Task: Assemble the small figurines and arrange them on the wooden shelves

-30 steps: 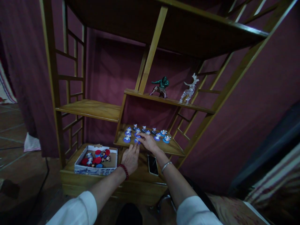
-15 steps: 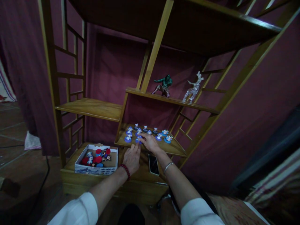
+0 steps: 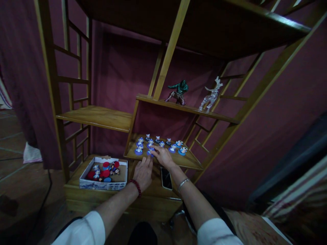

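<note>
My right hand reaches over the low wooden shelf, its fingertips closed on a small purple-based figurine at the shelf's front. Just below that figurine is my left hand, fingers stretched out toward the shelf's front edge; whether they touch the figurine I cannot tell. To the left stands a similar purple-based figurine. Others are grouped behind and to the right, among them a blue-based figurine and a dark-based figurine in the back row.
An open cardboard box with several loose figurines and red and blue discs sits at lower left. A phone lies on the lower board beside my right forearm. Above are a dark green figure and a clear deer statuette.
The view has shifted slightly. Both hands stay at the same front figurine, with little visible movement; the other figurines stand as before.
</note>
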Motion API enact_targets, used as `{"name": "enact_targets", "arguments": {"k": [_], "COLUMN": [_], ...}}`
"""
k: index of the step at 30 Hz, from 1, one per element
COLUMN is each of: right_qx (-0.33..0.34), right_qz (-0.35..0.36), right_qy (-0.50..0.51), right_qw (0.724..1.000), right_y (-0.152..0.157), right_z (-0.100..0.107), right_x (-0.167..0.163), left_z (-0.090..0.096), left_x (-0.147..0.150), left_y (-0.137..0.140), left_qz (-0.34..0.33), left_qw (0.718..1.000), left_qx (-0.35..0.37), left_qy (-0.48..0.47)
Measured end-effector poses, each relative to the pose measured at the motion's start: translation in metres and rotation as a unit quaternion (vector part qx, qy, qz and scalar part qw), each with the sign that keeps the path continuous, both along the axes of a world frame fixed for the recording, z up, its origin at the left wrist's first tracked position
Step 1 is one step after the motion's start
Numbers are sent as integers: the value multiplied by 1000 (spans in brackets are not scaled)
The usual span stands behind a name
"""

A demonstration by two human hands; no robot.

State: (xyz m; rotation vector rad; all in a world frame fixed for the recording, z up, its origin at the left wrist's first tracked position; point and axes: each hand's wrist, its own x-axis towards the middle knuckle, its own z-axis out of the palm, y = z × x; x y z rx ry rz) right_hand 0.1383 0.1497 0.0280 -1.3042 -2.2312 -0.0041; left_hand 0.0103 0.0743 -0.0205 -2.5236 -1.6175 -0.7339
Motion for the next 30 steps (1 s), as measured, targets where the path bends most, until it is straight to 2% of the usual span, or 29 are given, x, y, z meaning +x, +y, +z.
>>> {"name": "enact_targets", "arguments": {"k": [4,10,20,30], "right_qx": [16,-13,-82,-95], "right_qz": [18,32,-25,-74], "right_qy": [-9,49,204,80], "right_qw": [1000,998,975,990], "right_y": [-4,-4,-7,-7], "right_z": [0,-3,-23,-17], "right_x": [-2,-2,-5,-7], "left_z": [-1,0,0,2], "left_x": [-1,-3,-4,-5], "left_y": [0,0,-1,-1], "left_qz": [0,-6,-9,-13], "left_qw": [1000,1000,1000,1000], "left_qx": [14,17,22,2], "left_qy": [5,-1,2,-2]}}
